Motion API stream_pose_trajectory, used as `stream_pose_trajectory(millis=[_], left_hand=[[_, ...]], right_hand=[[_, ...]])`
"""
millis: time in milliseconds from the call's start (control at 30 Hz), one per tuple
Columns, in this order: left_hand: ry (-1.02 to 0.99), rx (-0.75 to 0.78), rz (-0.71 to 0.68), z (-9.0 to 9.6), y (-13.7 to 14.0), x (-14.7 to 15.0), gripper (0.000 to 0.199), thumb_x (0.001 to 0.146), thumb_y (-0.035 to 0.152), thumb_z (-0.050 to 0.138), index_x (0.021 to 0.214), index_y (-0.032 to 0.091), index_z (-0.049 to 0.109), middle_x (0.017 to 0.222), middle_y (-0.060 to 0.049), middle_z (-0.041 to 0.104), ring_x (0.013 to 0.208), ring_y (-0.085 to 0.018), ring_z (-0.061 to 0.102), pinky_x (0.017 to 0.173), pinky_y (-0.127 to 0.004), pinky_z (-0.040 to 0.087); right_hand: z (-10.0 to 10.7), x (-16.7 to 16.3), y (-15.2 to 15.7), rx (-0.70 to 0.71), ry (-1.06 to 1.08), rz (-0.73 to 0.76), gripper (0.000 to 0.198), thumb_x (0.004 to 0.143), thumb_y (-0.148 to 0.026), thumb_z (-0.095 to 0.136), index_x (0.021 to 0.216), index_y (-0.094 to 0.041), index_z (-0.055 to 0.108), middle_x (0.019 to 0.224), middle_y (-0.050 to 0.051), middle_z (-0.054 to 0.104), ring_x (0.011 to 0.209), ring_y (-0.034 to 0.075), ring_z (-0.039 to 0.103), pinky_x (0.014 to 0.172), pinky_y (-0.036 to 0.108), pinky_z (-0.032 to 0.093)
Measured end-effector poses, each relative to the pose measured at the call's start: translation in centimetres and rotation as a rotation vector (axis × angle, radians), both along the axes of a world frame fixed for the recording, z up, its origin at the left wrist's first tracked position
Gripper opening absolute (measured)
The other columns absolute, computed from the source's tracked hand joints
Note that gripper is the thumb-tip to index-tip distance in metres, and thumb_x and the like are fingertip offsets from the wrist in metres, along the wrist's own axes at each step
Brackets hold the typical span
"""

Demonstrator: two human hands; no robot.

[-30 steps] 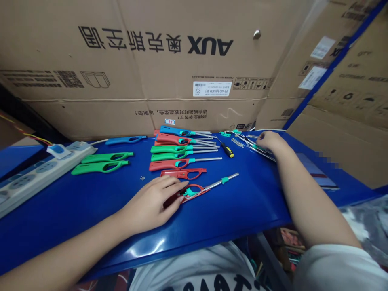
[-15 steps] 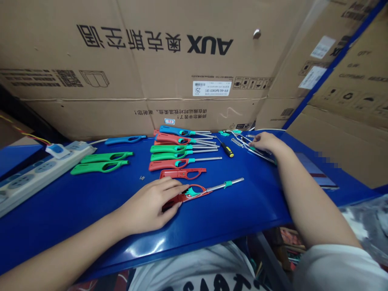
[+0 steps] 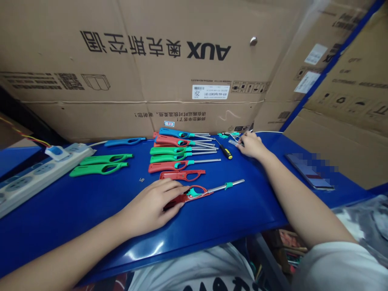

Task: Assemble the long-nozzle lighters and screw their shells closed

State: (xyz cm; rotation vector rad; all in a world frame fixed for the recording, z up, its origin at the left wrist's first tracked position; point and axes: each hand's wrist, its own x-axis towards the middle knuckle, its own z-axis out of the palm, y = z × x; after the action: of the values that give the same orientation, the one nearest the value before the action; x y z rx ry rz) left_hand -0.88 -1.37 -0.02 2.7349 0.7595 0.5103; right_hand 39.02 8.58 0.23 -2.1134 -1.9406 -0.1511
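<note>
My left hand [image 3: 156,202] is closed around the handle of an opened red lighter [image 3: 198,195], a long-nosed gas lighter lying on the blue table. Its turquoise trigger and a white wire show inside the handle. A metal tube with a turquoise collar [image 3: 228,185] points right. Just behind lies a loose red handle half [image 3: 183,175]. My right hand [image 3: 253,145] reaches to the back right, fingers curled down into a small heap of loose parts. Turquoise pieces [image 3: 224,135] and a clear part [image 3: 233,142] show beside the fingertips; what they grip is hidden.
Several assembled lighters [image 3: 169,150] lie stacked behind my left hand. A yellow-black screwdriver [image 3: 226,151] rests beside their tips. Green handle shells [image 3: 103,164], a blue shell [image 3: 125,141], screws [image 3: 141,180] and a power strip [image 3: 42,173] sit left. A phone-like slab [image 3: 309,173] lies right; cardboard [image 3: 169,81] walls the back.
My right hand has moved left and slightly back over the heap, and long thin parts under it no longer show. My left hand stays on the red lighter.
</note>
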Motion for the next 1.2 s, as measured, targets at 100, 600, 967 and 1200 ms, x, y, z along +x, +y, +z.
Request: stream_pose_trajectory(millis=[100,600,967,1200], left_hand=[[-0.076,-0.041,0.075,-0.2,-0.4,0.3,0.042,0.097,0.032,0.057,0.139,0.027,0.058,0.133,-0.009,0.065,0.124,-0.026,0.061,0.107,-0.041,0.051],[-0.255,-0.303,0.069,-0.2,-0.3,0.8,0.022,0.102,0.034,0.052,0.104,0.024,0.071,0.094,-0.001,0.072,0.086,-0.015,0.067,0.079,-0.023,0.052],[-0.538,-0.898,0.266,-0.5,0.0,0.8,0.042,0.099,0.058,0.047,0.084,0.019,0.049,0.063,0.008,0.028,0.051,-0.008,0.023,0.045,-0.019,0.023],[-0.351,-1.159,0.124,0.6,-1.2,1.0,0.045,0.098,0.059,0.048,0.081,0.018,0.053,0.052,0.01,0.029,0.044,-0.006,0.023,0.041,-0.018,0.021]], right_hand=[[1.1,-1.5,-0.7,0.078,0.036,0.071,0.013,0.09,-0.028,0.06,0.096,-0.017,0.063,0.112,0.017,0.063,0.11,0.033,0.057,0.092,0.044,0.045],[0.4,-15.3,-9.1,0.223,0.066,1.145,0.028,0.103,-0.042,0.048,0.114,-0.018,0.058,0.105,0.008,0.072,0.095,0.018,0.063,0.077,0.033,0.04],[0.0,-15.1,-9.7,-0.036,0.07,1.263,0.02,0.097,-0.038,0.057,0.104,-0.022,0.066,0.102,0.001,0.063,0.072,0.011,0.054,0.063,0.025,0.038],[0.7,-14.8,-10.6,-0.075,0.026,1.315,0.027,0.095,-0.045,0.06,0.109,-0.022,0.065,0.107,0.002,0.063,0.071,0.011,0.054,0.057,0.025,0.034]])
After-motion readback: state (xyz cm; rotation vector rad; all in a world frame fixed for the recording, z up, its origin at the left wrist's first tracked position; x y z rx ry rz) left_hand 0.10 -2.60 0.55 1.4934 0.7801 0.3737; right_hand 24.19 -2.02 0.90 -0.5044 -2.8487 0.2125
